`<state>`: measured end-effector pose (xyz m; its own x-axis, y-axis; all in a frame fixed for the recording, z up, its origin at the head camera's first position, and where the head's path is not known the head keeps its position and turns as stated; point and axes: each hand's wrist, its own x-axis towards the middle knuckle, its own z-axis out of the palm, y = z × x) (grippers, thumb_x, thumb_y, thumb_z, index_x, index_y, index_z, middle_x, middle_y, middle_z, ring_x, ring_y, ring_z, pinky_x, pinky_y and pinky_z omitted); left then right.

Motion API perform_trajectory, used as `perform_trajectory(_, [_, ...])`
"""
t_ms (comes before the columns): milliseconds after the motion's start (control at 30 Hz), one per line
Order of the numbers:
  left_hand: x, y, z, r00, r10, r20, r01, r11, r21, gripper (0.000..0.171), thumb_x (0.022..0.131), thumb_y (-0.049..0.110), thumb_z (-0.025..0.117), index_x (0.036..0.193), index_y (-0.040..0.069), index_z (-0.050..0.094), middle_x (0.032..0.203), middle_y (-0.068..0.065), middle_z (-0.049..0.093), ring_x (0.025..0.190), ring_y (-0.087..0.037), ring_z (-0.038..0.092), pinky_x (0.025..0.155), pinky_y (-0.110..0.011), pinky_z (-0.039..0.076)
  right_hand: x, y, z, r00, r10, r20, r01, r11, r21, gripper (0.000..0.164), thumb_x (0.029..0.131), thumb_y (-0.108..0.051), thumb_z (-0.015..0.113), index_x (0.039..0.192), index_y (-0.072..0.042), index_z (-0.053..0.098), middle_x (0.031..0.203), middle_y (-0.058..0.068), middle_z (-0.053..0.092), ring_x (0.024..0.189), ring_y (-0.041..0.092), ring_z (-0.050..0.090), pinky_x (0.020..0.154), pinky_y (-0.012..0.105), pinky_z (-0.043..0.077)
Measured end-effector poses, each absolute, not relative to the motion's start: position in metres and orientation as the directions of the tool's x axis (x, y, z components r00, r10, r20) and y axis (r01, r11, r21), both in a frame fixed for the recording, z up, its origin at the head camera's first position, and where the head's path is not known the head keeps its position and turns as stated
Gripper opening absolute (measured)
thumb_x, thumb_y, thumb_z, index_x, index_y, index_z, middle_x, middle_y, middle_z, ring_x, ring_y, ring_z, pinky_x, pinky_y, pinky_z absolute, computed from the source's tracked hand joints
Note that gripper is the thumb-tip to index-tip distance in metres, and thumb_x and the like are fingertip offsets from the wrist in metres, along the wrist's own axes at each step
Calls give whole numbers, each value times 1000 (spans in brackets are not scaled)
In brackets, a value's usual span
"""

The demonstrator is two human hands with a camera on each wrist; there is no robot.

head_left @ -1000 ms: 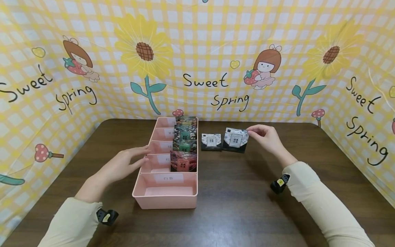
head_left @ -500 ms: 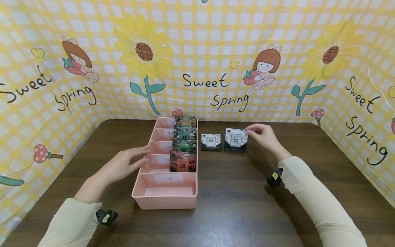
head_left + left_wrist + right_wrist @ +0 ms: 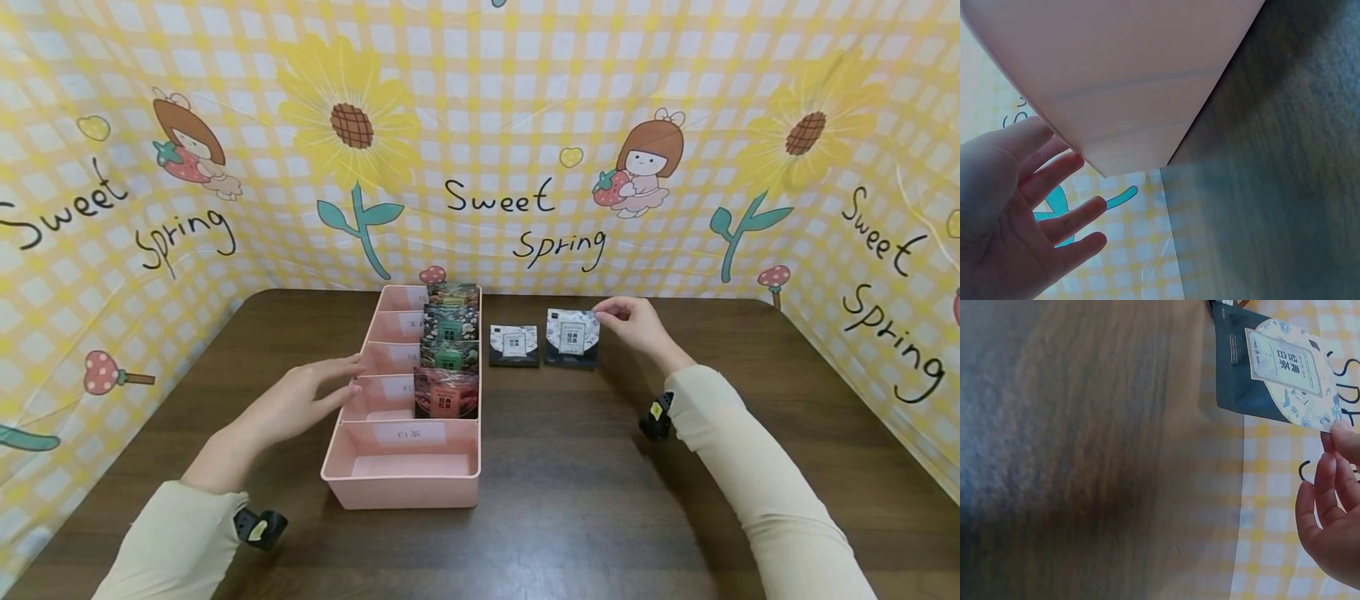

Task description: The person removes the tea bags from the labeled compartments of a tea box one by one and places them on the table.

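Note:
My right hand (image 3: pixel 633 323) pinches the upper right corner of a white and black tea sachet (image 3: pixel 572 337) between thumb and fingertips. In the right wrist view this tea sachet (image 3: pixel 1285 372) shows its printed front, and the other fingers of the hand (image 3: pixel 1338 512) are loosely bent. A second, matching sachet (image 3: pixel 513 345) lies just left of it on the table. My left hand (image 3: pixel 288 404) rests its fingertips on the left rim of a pink divided box (image 3: pixel 401 493). The left wrist view has that hand (image 3: pixel 1035 206) at the box's edge, several fingers extended.
The box's rear compartments hold upright sachets, including a red one (image 3: pixel 446 396) and a green one (image 3: pixel 448 356). Its front compartment has a white label (image 3: pixel 409 433). A brown wooden table (image 3: pixel 570 508) bears everything, and a checked yellow cloth (image 3: pixel 480 108) stands behind and at both sides.
The sachet in my right hand has straightened from a slight tilt, standing a little apart from its neighbour. My right forearm has shifted left. The left hand stays at the rim.

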<state>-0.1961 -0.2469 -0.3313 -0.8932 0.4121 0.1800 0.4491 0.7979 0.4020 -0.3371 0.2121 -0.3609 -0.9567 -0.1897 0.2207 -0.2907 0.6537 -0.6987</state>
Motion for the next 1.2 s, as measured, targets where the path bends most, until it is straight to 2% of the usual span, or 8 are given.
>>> perform_trajectory(200, [-197, -247, -332, -891, 413, 187, 453, 796, 401, 38, 93, 22, 58, 125, 2, 58, 131, -22, 55, 123, -40, 50, 102, -55, 39, -341, 213, -363, -960, -202, 196, -281, 668, -689, 22, 93, -14, 57, 104, 3, 66, 97, 23, 66, 75, 8, 52, 68, 21, 43])
perform_trajectory(433, [-198, -247, -333, -889, 414, 198, 458, 790, 407, 37, 92, 18, 58, 125, 1, 58, 131, -21, 56, 123, -40, 50, 102, -55, 40, -349, 211, -371, -971, -153, 184, -238, 695, -679, 22, 92, -14, 59, 103, 3, 67, 99, 23, 67, 82, 20, 57, 69, 24, 45])
perform_trajectory(600, [-198, -247, -334, -892, 406, 198, 452, 793, 408, 36, 92, 18, 57, 125, 2, 58, 131, -22, 55, 123, -40, 50, 102, -55, 39, -356, 206, -373, -983, -113, 145, -181, 729, -660, 23, 92, -16, 59, 103, 2, 67, 103, 22, 67, 91, 28, 61, 75, 31, 49])
perform_trajectory(1000, [-196, -248, -332, -888, 414, 199, 459, 788, 411, 36, 92, 21, 58, 124, 3, 59, 132, -21, 55, 123, -40, 50, 101, -55, 39, -364, 197, -381, -992, -68, 102, -119, 749, -652, 23, 91, -15, 58, 104, 2, 67, 105, 22, 68, 94, 30, 62, 81, 38, 52])
perform_trajectory(1200, [-196, -248, -333, -889, 411, 204, 459, 788, 411, 37, 92, 19, 59, 125, 2, 58, 131, -21, 55, 123, -39, 50, 102, -54, 39, -366, 197, -385, -995, -47, 85, -92, 749, -656, 24, 91, -16, 59, 105, 1, 67, 105, 22, 67, 93, 29, 61, 77, 33, 50])
